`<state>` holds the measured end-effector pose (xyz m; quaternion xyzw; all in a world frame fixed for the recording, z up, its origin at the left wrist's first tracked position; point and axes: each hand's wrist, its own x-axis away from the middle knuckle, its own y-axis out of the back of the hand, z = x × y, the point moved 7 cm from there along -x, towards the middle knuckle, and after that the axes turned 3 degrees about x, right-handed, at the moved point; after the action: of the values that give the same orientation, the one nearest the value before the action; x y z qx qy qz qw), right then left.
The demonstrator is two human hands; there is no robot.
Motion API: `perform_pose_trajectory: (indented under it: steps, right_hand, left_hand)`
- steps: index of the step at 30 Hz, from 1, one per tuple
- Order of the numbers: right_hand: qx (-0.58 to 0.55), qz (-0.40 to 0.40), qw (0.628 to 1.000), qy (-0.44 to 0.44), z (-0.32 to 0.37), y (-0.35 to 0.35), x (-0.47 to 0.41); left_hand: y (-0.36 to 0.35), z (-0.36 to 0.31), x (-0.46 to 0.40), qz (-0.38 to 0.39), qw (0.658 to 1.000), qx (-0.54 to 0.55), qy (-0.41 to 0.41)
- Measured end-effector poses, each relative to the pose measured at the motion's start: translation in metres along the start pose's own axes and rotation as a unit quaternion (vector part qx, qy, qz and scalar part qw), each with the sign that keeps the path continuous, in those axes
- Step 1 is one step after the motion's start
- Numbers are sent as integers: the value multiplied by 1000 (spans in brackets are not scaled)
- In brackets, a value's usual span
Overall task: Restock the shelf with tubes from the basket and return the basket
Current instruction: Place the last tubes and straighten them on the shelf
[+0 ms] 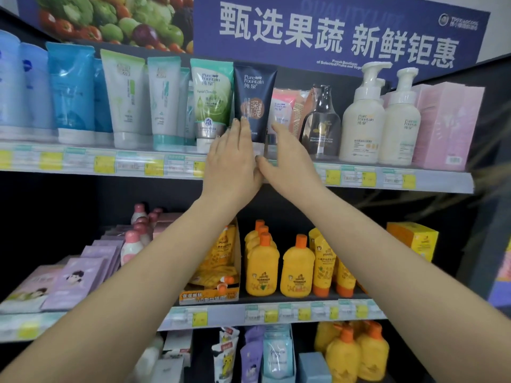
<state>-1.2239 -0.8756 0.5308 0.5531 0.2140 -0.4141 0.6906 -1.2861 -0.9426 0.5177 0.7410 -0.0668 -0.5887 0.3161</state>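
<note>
A dark navy tube (254,98) stands cap-down on the top shelf (110,164), between a green tube (211,103) and a pink packet (283,106). My left hand (232,161) reaches up with straight fingers, its fingertips touching the navy tube's lower left side. With its fingers extended, my right hand (287,158) lies against the tube's lower right side, and its thumb meets my left hand in front of the cap. The basket is out of view.
More tubes (130,98) line the top shelf to the left. A dark pump bottle (320,123), white pump bottles (365,117) and pink boxes (445,125) stand to the right. The lower shelf holds yellow bottles (262,269) and purple packets (80,280).
</note>
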Motion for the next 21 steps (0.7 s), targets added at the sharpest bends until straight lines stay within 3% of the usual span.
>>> perform_pose_trajectory:
  steps: [9, 21]
  right_hand:
    - [-7, 61, 998, 20, 0, -56, 102]
    - [54, 230, 971, -25, -24, -158, 244]
  left_hand:
    - [-30, -1, 109, -11, 998, -12, -68]
    - [-94, 53, 265, 173, 984, -8, -31]
